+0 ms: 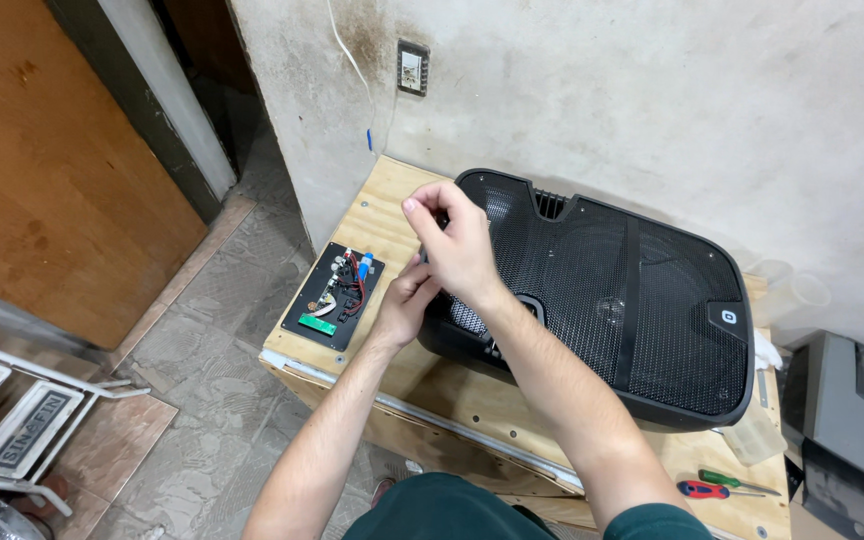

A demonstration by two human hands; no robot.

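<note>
Both hands on black speaker (602, 300) lying on wooden bench (382, 200): left hand (407, 300) grip wraps its edge, right hand (457, 240) grip pinched together at grille corner (contents unclear). Circuit panel (335, 295) nearby.

Both arms reach forward, bare forearms angled in. Right hand (459, 243) sits above the left, fingertips pinched in a small grip. Left hand (404, 302) is tucked just below, fingers curled.

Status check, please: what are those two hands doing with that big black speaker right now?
Left hand against speaker end. Right hand raised over grille, fingertips pinched; contents unclear. Circuit panel beside, apart.
</note>
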